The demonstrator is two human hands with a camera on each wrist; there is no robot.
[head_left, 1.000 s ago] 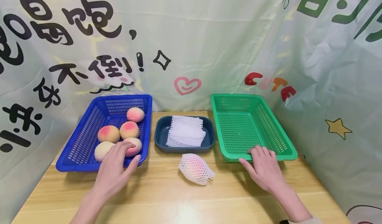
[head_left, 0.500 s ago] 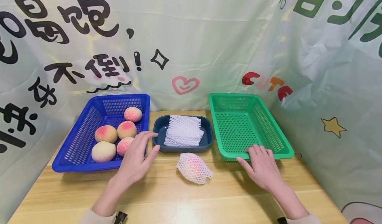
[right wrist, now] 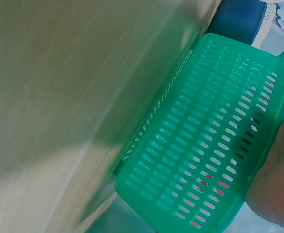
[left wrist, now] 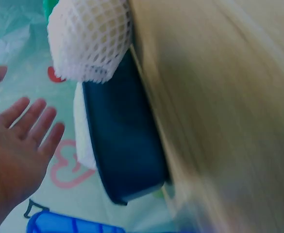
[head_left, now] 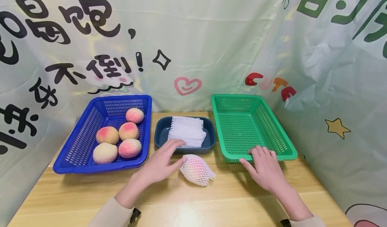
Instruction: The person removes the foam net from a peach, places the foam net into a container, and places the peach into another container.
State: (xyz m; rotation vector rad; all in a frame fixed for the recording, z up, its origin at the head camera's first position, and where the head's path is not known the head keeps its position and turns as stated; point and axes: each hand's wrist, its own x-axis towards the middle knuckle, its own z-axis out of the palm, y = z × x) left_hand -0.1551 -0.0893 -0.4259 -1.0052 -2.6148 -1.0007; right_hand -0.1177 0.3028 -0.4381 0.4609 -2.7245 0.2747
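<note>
My left hand hovers between the blue basket and a peach in a white foam net, its fingers loosely extended and holding nothing. That netted peach lies on the table, close to the thumb; in the left wrist view the foam net shows at the top, above the spread hand. Behind it, a dark blue tray carries a stack of flat white foam nets. My right hand grips the front rim of the green basket, fingers curled over it; the right wrist view shows this basket's outer wall.
At left stands a blue basket with several bare peaches in it. The wooden table meets a printed cloth backdrop behind and at the right.
My left hand has moved right, from over the peaches in the blue basket to beside the netted peach. The right hand stays on the green basket's rim. The head view shifted slightly.
</note>
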